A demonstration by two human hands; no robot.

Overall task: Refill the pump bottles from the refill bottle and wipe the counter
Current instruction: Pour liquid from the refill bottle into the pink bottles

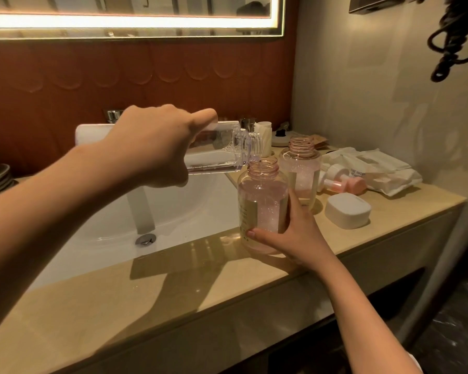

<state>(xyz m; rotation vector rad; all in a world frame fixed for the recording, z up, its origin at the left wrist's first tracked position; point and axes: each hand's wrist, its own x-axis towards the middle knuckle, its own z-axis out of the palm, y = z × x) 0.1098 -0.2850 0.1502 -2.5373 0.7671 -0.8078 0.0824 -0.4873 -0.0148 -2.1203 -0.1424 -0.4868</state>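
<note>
While the left hand (152, 149) grips the clear refill bottle (219, 149) tipped sideways, its mouth sits over the open neck of the near pump bottle (262, 206). The right hand (295, 233) curls round that bottle's base on the counter (389, 228), right of the sink (187, 206). A second bottle (300, 168), also open, stands just behind.

Around the near pump bottle (262, 209), a second bottle (301, 168) blocks one o'clock and a white pad (347, 211) three o'clock, while bare counter (173, 306) lies open toward seven o'clock
</note>
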